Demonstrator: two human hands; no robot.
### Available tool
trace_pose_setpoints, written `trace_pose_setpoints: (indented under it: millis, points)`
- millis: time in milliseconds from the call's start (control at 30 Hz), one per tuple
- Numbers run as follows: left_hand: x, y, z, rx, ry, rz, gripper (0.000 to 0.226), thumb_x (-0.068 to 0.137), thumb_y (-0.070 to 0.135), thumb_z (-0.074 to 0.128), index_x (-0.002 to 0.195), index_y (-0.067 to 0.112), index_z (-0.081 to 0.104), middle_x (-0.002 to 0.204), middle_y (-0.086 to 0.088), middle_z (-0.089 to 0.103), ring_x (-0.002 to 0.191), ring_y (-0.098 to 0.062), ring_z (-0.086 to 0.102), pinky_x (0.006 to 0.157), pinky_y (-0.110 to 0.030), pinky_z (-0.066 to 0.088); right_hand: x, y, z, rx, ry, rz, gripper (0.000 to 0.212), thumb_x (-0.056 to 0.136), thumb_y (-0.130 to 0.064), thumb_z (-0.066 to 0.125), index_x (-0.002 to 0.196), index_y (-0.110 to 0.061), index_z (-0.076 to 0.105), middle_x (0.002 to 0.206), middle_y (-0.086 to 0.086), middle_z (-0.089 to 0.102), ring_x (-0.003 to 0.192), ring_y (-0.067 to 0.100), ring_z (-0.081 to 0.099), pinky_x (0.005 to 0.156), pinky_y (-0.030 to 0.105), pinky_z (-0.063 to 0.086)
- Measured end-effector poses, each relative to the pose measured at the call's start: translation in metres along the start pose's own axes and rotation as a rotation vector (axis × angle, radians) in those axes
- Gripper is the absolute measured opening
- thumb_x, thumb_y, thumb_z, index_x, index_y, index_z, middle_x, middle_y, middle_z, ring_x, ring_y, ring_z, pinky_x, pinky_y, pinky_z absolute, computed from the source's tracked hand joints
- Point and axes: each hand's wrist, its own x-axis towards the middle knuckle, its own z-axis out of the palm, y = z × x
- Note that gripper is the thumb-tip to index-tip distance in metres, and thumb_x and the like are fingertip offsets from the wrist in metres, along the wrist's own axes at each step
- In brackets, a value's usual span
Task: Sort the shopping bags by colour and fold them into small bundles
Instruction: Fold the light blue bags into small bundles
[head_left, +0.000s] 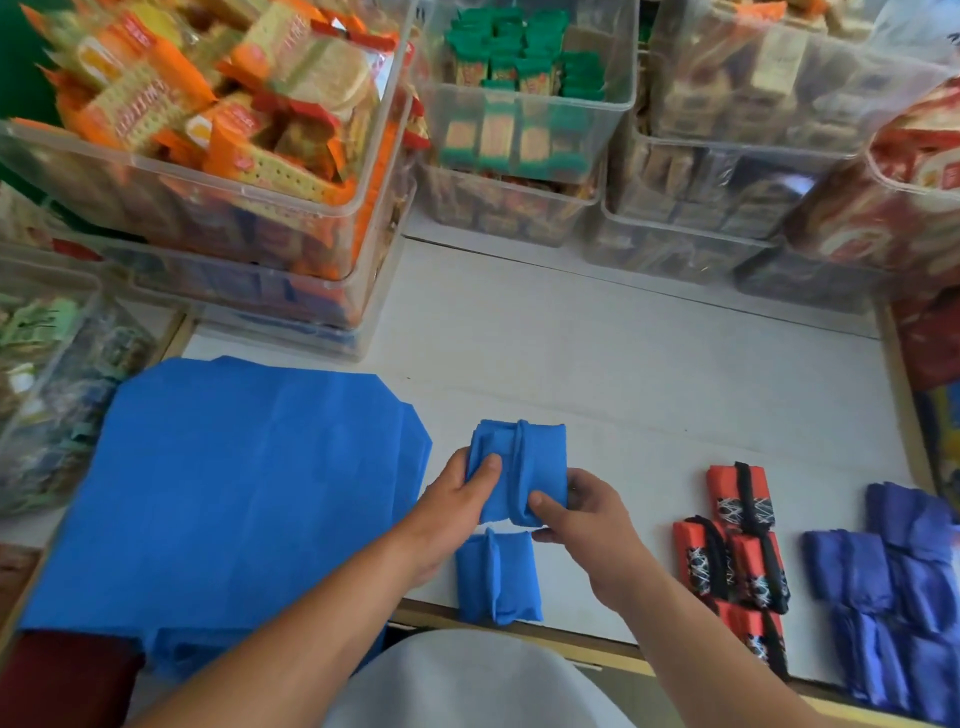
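Blue bag bundle (511, 470): soft nonwoven rectangle, strap-wrapped, both hands pinching.

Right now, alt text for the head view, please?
The left hand and right hand grip a folded blue bundle over the table, a second bundle lying nearer the person. Flat blue bags lie left; red bundles and navy bundles right; snack bins behind.

Bare white tabletop (623, 353) is lying open across the frame's middle. Stacked clear snack bins (530, 130) are walling off the top; flat blue bags (234, 467) are covering the lower left, folded bundles (727, 483) crowding the lower right.
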Motion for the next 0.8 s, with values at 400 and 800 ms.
trace_pose_setpoints:
  millis: [400,800]
  points:
    - [-0.004,-0.126,0.016,0.418,0.290,-0.149,0.029,0.083,0.031,0.081,0.097,0.025,0.056,0.098,0.008,0.072,0.086,-0.003,0.066,0.081,-0.027,0.055,0.060,0.067,-0.012,-0.136,0.115,0.139,0.047,0.093,-0.020,0.072,0.134,-0.019,0.049,0.106,0.005,0.067,0.088,0.015,0.065,0.069,0.028,0.049]
    - [0.016,-0.124,0.082,0.252,0.368,-0.153,0.025,0.088,0.026,0.077,0.109,0.024,0.062,0.093,0.011,0.068,0.088,-0.007,0.067,0.085,-0.030,0.058,0.073,0.088,-0.048,-1.063,-0.122,-0.387,0.082,0.094,-0.065,0.052,0.160,-0.045,0.009,0.166,-0.004,0.009,0.150,0.021,0.015,0.107,0.040,0.045]
